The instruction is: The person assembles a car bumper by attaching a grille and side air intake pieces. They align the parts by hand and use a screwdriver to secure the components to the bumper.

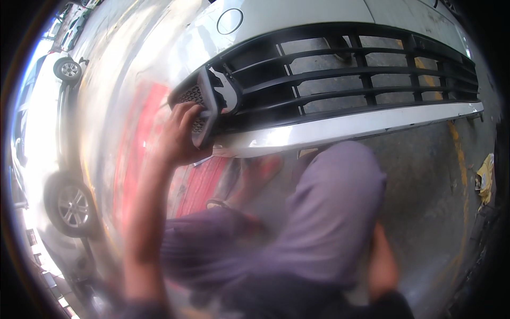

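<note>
My left hand [186,133] is closed around a black plastic trim piece [210,103] with honeycomb mesh, the fingers curled over its face. The piece sits at the left end of a black bumper grille [329,80] with long horizontal slats. A gap shows between the piece and the grille's end. That grille is set in a white car bumper [303,133], whose pale lower strip runs below the slats. Of my right arm only the forearm [382,260] shows, beside my bent knee; the leg hides the hand.
Red slatted material [202,183] lies on the concrete floor by my foot, partly blurred. Parked cars with wheels [71,207] line the far left. A yellow floor line [460,154] runs on the right, near a crumpled yellowish item [485,178]. My knee [340,191] is close below the bumper.
</note>
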`<act>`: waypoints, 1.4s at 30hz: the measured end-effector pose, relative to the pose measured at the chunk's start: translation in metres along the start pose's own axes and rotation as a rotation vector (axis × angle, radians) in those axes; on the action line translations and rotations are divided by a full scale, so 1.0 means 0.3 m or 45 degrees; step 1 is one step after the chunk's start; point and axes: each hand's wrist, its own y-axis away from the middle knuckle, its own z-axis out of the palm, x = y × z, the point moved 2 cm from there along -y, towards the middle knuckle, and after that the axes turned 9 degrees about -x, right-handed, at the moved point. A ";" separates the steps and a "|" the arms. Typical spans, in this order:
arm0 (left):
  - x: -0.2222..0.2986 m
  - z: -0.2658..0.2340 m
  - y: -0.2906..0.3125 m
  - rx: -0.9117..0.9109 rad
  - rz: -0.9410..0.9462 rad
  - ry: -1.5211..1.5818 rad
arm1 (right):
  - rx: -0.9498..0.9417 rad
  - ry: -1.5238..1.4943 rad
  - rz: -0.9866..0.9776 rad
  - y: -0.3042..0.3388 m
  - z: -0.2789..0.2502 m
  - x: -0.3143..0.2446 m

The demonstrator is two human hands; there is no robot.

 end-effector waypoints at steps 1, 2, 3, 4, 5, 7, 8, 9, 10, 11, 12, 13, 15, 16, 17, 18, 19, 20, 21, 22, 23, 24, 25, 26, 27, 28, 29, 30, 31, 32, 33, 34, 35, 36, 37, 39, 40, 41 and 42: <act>0.014 -0.004 0.025 -0.039 -0.069 0.009 | -0.015 0.021 -0.022 0.000 -0.014 -0.023; 0.019 -0.003 0.047 -0.028 -0.091 -0.008 | -0.039 0.021 -0.036 0.002 -0.031 -0.041; 0.021 0.000 0.066 -0.017 -0.110 -0.025 | -0.062 0.020 -0.049 0.006 -0.048 -0.062; 0.023 0.006 0.054 0.002 -0.098 -0.030 | -0.069 0.009 -0.033 0.027 -0.052 -0.056; 0.024 0.010 0.043 0.026 -0.091 0.027 | -0.046 0.006 -0.034 0.046 -0.056 -0.055; 0.009 0.029 0.008 0.026 -0.080 0.061 | 0.006 -0.011 -0.016 0.088 -0.015 -0.022; 0.015 0.019 0.045 0.021 -0.118 0.049 | -0.106 -0.033 -0.019 0.071 -0.067 -0.065; 0.027 0.001 0.099 0.052 -0.140 0.043 | -0.225 -0.045 -0.035 0.061 -0.151 -0.135; 0.042 -0.030 0.165 0.077 -0.175 0.031 | -0.353 -0.047 -0.055 0.055 -0.241 -0.214; 0.016 -0.023 0.123 0.123 -0.111 0.086 | -0.106 -0.119 0.014 0.085 -0.160 -0.099; -0.010 0.012 -0.003 0.168 0.038 0.128 | 0.201 -0.219 0.125 0.137 -0.026 0.030; -0.050 0.039 -0.016 0.204 0.075 0.156 | 0.440 -0.243 0.157 0.161 0.052 0.128; 0.009 -0.011 0.052 0.255 0.064 0.076 | 0.562 -0.516 0.137 0.184 -0.344 -0.049; 0.032 -0.070 0.240 0.205 -0.122 0.023 | 0.580 -0.653 -0.002 0.158 -0.664 -0.241; 0.023 -0.060 0.237 0.223 -0.102 0.098 | 0.750 -0.824 -0.041 0.264 -0.920 -0.397; 0.012 -0.069 0.211 0.239 -0.059 0.166 | 0.817 -1.079 0.007 0.359 -1.124 -0.543; 0.000 -0.073 0.180 0.217 -0.008 0.159 | 1.061 -1.163 -0.065 0.464 -1.285 -0.670; -0.008 -0.071 0.172 0.217 0.007 0.142 | 1.111 -1.396 -0.339 0.556 -1.436 -0.831; -0.011 -0.074 0.173 0.207 0.001 0.159 | 1.106 -1.355 -0.590 0.615 -1.549 -0.957; -0.013 -0.078 0.149 0.207 0.023 0.181 | 1.016 -1.403 -0.823 0.674 -1.636 -1.082; -0.011 -0.075 0.141 0.211 0.025 0.230 | 0.887 -1.446 -1.062 0.700 -1.701 -1.207; -0.005 -0.091 0.140 0.183 0.022 0.197 | 0.721 -1.450 -1.198 0.708 -1.747 -1.320; -0.003 -0.091 0.144 0.188 0.030 0.190 | 0.484 -1.416 -1.230 0.691 -1.777 -1.447; -0.003 -0.088 0.157 0.186 0.034 0.180 | 0.215 -1.363 -1.186 0.658 -1.788 -1.571; -0.013 -0.083 0.175 0.154 0.021 0.191 | -0.014 -1.299 -1.103 0.619 -1.784 -1.689; -0.018 -0.083 0.184 0.156 0.008 0.209 | -0.208 -1.251 -1.017 0.564 -1.763 -1.791; -0.023 -0.087 0.182 0.155 0.010 0.229 | -0.320 -1.290 -0.927 0.512 -1.733 -1.872; -0.025 -0.095 0.185 0.146 0.006 0.242 | -0.374 -1.222 -0.902 0.459 -1.704 -1.926; -0.026 -0.101 0.196 0.149 0.004 0.274 | -0.358 -1.110 -0.920 0.423 -1.678 -1.975; -0.022 -0.110 0.203 0.146 0.011 0.282 | -0.380 -1.049 -0.895 0.400 -1.656 -2.010; -0.017 -0.120 0.208 0.143 0.018 0.290 | -0.464 -1.101 -0.880 0.391 -1.647 -2.039; -0.018 -0.119 0.212 0.140 0.028 0.300 | -0.535 -1.165 -0.890 0.378 -1.635 -2.066; -0.024 -0.109 0.220 0.150 0.048 0.311 | -0.605 -1.227 -0.897 0.367 -1.623 -2.092; -0.024 -0.102 0.225 0.154 0.049 0.312 | -0.663 -1.302 -0.930 0.342 -1.601 -2.115; -0.020 -0.098 0.228 0.158 0.053 0.315 | -0.719 -1.379 -0.963 0.326 -1.591 -2.129; -0.036 -0.080 0.238 0.182 0.069 0.318 | -0.859 -1.366 -1.042 0.303 -1.605 -2.158; -0.045 -0.074 0.239 0.211 0.055 0.317 | -0.926 -1.359 -1.080 0.288 -1.618 -2.165; -0.051 -0.074 0.244 0.233 0.035 0.310 | -0.924 -1.362 -1.061 0.281 -1.633 -2.169; -0.056 -0.074 0.249 0.257 0.015 0.303 | -0.961 -1.393 -1.015 0.280 -1.641 -2.168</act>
